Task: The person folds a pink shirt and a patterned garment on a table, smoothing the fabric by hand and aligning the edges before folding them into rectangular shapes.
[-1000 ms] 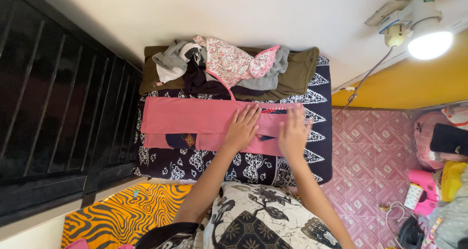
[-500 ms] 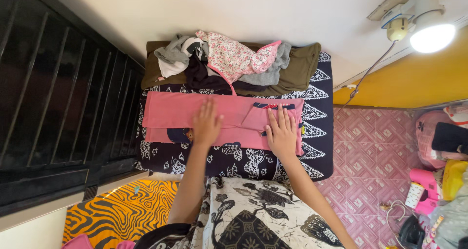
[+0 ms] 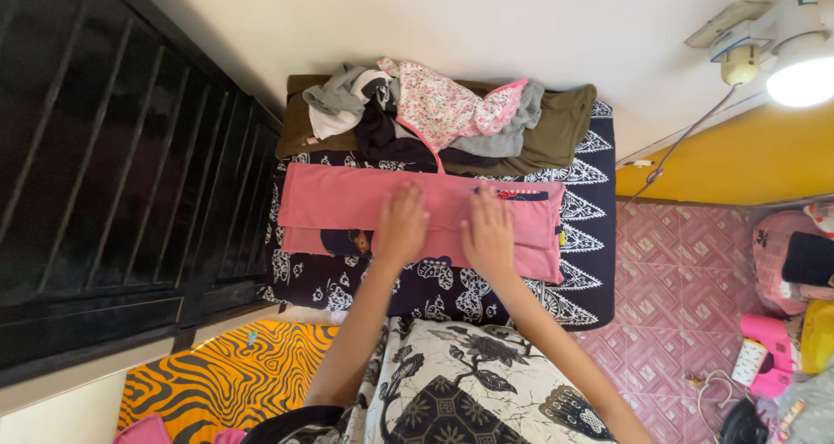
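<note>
A pink garment (image 3: 365,205) lies folded into a long strip across a bed (image 3: 591,261) covered in a dark sheet with white patterns. The left hand (image 3: 401,227) and the right hand (image 3: 489,233) rest flat on its middle, side by side, palms down, fingers spread open and gripping nothing. The cloth looks thin, soft and light; it should crease readily and slide a little on the sheet, so it is best taken by an edge or a corner, such as the right end near the dark trim (image 3: 521,195). Just beyond it, against the wall, sits a clothes pile (image 3: 434,114) with a floral piece on top. Nearer, an orange striped mat (image 3: 226,366) lies on the floor.
</note>
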